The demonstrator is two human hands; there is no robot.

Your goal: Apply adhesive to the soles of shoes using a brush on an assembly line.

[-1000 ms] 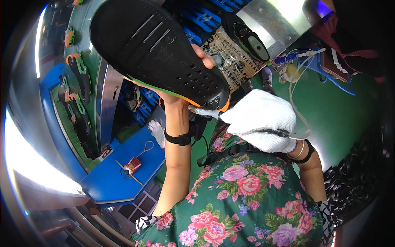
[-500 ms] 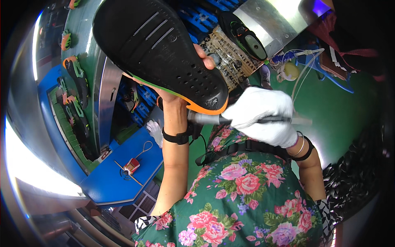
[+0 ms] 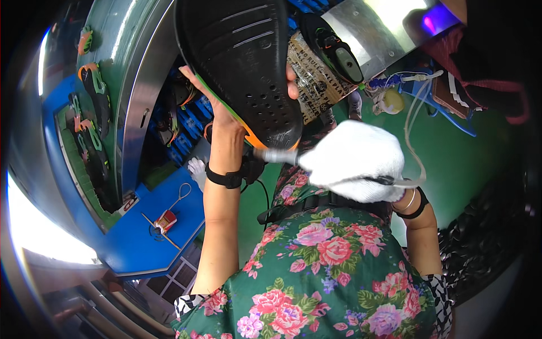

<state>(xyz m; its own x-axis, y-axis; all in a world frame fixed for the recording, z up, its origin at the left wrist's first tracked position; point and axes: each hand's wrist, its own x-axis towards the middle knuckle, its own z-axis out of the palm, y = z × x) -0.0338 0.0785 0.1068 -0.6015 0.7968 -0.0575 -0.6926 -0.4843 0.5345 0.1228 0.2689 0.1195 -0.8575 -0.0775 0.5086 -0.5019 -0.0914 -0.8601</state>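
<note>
My bare left hand [image 3: 223, 113] grips a large black shoe sole [image 3: 243, 62] with an orange and green rim. Rows of small holes mark its near end, and long grooves cross its far part. My right hand [image 3: 358, 161], in a white glove, is closed round a slim tool [image 3: 279, 157] whose grey tip is smeared by motion. That tip lies at the sole's near orange edge; whether they touch I cannot tell. From the glove's right side runs a pale tube [image 3: 418, 164], apparently joined to the tool.
Ahead, a black shoe [image 3: 333, 51] rests by a taped brown cardboard piece [image 3: 316, 79]. Orange and green shoe parts [image 3: 93, 107] lie along the green conveyor at left. A blue table [image 3: 130, 243] holds a small red item [image 3: 165, 221]. Dark strips [image 3: 485, 254] are heaped at right.
The sole has shifted and turned so its far end points more straight ahead. The tool's tip has moved slightly left along the near edge. The whole view has shifted a little.
</note>
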